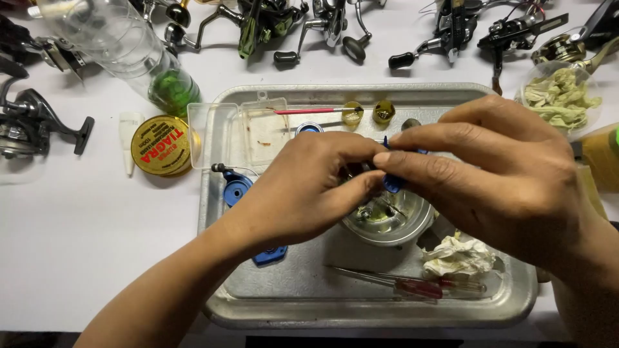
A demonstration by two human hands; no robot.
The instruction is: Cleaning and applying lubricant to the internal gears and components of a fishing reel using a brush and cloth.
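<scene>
hands meet over the metal tray (303, 296): our left hand (303, 193) and right hand (490, 174) pinch a small blue reel part (393, 183), likely light, rigid, greasy; best gripped at its edges.

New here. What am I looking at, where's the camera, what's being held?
One picture, from a camera worn on a person's head, looking down at their own two bare hands; no robot. The left hand and right hand meet over a metal tray and pinch a small blue part between them. In the tray lie a round metal bowl, a screwdriver, a crumpled tissue, a clear plastic box and other blue parts. Fishing reels lie on the white table around it.
</scene>
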